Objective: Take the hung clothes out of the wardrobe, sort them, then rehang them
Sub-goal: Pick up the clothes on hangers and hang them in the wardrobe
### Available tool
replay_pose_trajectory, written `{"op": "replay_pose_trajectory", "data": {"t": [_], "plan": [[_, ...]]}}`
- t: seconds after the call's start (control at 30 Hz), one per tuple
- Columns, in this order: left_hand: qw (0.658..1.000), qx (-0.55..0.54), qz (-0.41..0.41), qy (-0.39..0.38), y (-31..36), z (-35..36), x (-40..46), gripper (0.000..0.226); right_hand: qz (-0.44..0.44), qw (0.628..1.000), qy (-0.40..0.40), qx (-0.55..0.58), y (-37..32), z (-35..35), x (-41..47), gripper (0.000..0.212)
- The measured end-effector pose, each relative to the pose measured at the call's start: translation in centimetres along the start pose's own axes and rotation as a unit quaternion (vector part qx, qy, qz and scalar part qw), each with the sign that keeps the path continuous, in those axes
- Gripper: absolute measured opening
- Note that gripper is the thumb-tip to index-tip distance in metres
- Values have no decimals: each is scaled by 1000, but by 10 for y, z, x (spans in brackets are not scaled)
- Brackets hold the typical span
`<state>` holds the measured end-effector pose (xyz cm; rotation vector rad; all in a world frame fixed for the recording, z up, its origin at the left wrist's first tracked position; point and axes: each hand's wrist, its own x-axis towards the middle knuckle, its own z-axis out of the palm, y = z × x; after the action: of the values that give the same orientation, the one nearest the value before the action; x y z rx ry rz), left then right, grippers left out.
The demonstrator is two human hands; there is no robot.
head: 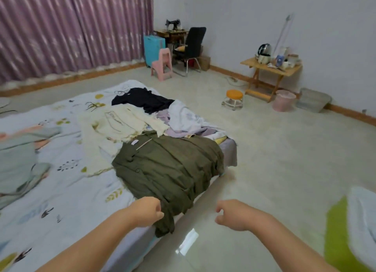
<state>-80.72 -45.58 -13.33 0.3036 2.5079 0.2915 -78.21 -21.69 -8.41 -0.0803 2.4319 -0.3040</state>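
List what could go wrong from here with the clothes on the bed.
1. The olive green garment overhangs the bed edge by the left hand; it may slide to the floor.
2. The cream garment, black garment and lavender clothes overlap, so lifting one may drag others.

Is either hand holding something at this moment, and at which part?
The left hand touches the lower hem of the olive green garment on the bed; a real grip cannot be told. The right hand is loosely curled over the floor and holds nothing.
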Motion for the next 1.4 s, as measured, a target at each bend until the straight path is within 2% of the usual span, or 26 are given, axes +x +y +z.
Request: {"op": "replay_pose_trajectory", "data": {"t": [0.27,0.37,0.47,0.83,1.03,1.13,1.27,1.4], "plan": [[993,-70,-82,38,-114,-45,74,13,-37,999,-5,25,-77,-36,143,34],[987,-101,-112,55,-156,-65,105,26,-41,999,-4,28,-110,-52,194,37],[981,-125,-133,72,-194,-81,138,29,-43,999,1,31,-138,-62,244,39],[954,-177,-206,125,-287,-99,272,31,-86,996,-2,-35,-184,-93,445,38],[923,-196,-282,174,-331,-90,371,13,-125,989,33,-74,-203,-113,591,44],[917,-192,-303,175,-348,-73,414,22,-155,983,46,-92,-212,-112,659,46],[909,-182,-326,186,-370,-53,464,34,-187,974,50,-117,-223,-106,740,61],[886,-187,-366,215,-390,-33,503,48,-217,963,78,-140,-229,-98,801,59]]}}
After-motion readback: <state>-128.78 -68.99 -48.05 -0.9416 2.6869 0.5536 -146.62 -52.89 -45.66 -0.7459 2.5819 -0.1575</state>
